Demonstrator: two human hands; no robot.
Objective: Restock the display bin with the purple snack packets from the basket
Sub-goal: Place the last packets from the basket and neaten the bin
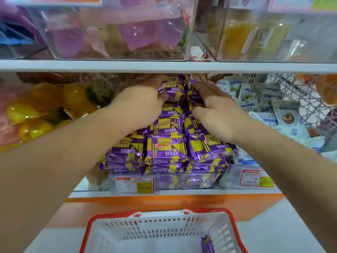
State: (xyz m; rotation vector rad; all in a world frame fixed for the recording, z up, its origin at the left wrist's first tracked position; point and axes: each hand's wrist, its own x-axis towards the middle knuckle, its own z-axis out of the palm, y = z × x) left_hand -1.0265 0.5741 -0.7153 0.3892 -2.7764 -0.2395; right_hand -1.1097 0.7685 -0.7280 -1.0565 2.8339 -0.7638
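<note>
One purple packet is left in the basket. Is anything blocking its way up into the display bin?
Partly. Both hands, left hand and right hand, are deep in the display bin on the purple snack packets, which are heaped almost to the shelf edge above. The front rows sit lower. The remaining packet lies uncovered in the basket.

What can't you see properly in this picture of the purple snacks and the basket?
- Head view: the white plastic basket with the red rim is cut off by the bottom edge, so its full contents are unknown.
- The left hand's fingers are hidden behind the shiny purple-and-yellow snack packets.
- The red-bordered price label is too blurred to read.
</note>
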